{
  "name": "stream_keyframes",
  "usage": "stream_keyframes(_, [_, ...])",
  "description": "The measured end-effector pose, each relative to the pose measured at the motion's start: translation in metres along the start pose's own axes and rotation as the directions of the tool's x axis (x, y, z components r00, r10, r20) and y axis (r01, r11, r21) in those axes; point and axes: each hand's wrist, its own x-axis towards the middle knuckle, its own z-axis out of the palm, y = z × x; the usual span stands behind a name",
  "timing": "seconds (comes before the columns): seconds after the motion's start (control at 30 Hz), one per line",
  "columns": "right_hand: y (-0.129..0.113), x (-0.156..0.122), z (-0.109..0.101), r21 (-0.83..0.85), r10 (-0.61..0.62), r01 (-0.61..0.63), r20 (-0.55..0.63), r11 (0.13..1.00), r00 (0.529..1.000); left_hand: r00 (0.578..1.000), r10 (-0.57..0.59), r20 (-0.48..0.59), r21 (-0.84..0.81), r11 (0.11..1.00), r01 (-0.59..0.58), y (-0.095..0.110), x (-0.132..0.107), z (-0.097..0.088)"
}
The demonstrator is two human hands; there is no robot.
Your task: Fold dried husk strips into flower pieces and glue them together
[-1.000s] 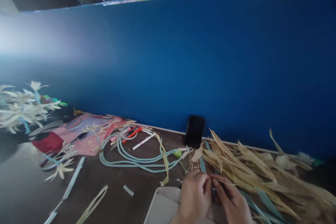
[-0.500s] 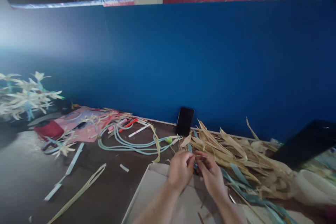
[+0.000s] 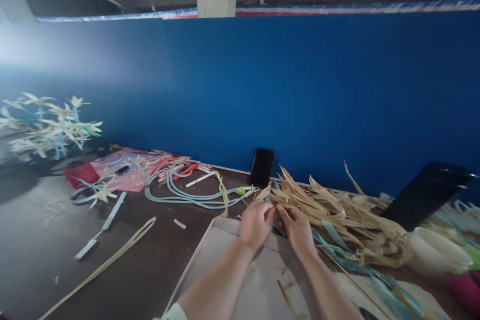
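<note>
My left hand (image 3: 257, 226) and my right hand (image 3: 298, 230) meet above the far end of a pale grey board or box lid (image 3: 221, 255). Both are closed in a pinch, fingertips almost touching. Between them is a thin tan strip, seemingly dried husk, mostly hidden by the fingers. Just beyond the fingers stands a black phone (image 3: 262, 168), tilted back against the blue wall. To the right of my right hand lies a heap of dried corn husks (image 3: 337, 210), with blue-green ribbon strips (image 3: 356, 270) along its near side.
Looped pale-blue cords (image 3: 180, 200) and pens (image 3: 200, 179) lie left of my hands. Farther left are pale husk flowers (image 3: 52, 127), a pink sheet (image 3: 131, 160) and a long folded straw strip (image 3: 112, 260). A white bowl (image 3: 437, 252) and a dark tilted panel (image 3: 427, 195) stand at right.
My fingertips have come closer together, the right hand's fingers now pinching beside the left's. The camera view has shifted slightly, so the left-side things sit farther right in view.
</note>
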Motion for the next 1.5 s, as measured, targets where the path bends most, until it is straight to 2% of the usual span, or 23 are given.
stream_keyframes(0.2, [0.003, -0.002, 0.0, -0.086, -0.105, 0.106, 0.018, 0.991, 0.994, 1.0, 0.019, 0.02, 0.037, 0.999, -0.02, 0.002, -0.002, -0.002])
stream_keyframes(0.3, [0.008, -0.001, 0.0, -0.085, -0.098, 0.099, 0.015, 0.991, 0.995, 1.0, 0.011, 0.011, 0.042, 0.999, -0.011, 0.003, -0.002, -0.003])
stream_keyframes(0.43, [0.011, 0.0, 0.0, -0.121, -0.083, 0.08, -0.019, 0.989, 0.996, 0.998, 0.063, 0.02, 0.056, 0.996, -0.064, 0.003, -0.002, -0.003])
stream_keyframes(0.6, [0.004, -0.002, 0.003, -0.15, -0.075, 0.069, -0.033, 0.986, 0.997, 0.996, 0.084, 0.019, 0.087, 0.993, -0.086, 0.005, -0.001, -0.003])
stream_keyframes(0.77, [-0.003, -0.004, 0.003, -0.17, -0.095, 0.089, -0.026, 0.981, 0.995, 0.997, 0.07, 0.017, 0.044, 0.997, -0.071, 0.005, -0.001, -0.001])
stream_keyframes(0.87, [-0.002, -0.003, 0.0, -0.114, -0.074, 0.073, -0.01, 0.991, 0.997, 0.999, 0.036, 0.028, -0.006, 0.999, -0.036, 0.003, -0.001, 0.0])
stream_keyframes(1.0, [0.005, 0.001, -0.005, 0.02, 0.01, -0.011, 0.018, 1.0, 1.0, 0.999, -0.034, 0.004, -0.056, 0.998, 0.035, -0.001, -0.001, -0.001])
stream_keyframes(1.17, [0.014, 0.006, -0.008, 0.21, 0.059, -0.045, -0.058, 0.977, 0.997, 0.997, -0.075, 0.001, -0.084, 0.994, 0.075, -0.001, 0.0, -0.004])
stream_keyframes(1.27, [0.017, 0.008, -0.009, 0.291, 0.075, -0.054, -0.06, 0.955, 0.995, 0.996, -0.083, 0.02, -0.088, 0.993, 0.084, 0.0, 0.0, -0.004])
stream_keyframes(1.4, [0.018, 0.007, -0.008, 0.259, 0.059, -0.043, -0.054, 0.965, 0.997, 0.996, -0.076, 0.042, -0.076, 0.994, 0.079, -0.003, -0.001, -0.002])
stream_keyframes(1.5, [0.013, 0.005, -0.007, 0.199, 0.005, 0.019, -0.116, 0.98, 0.993, 0.997, -0.065, 0.034, -0.039, 0.997, 0.066, -0.006, -0.002, 0.001])
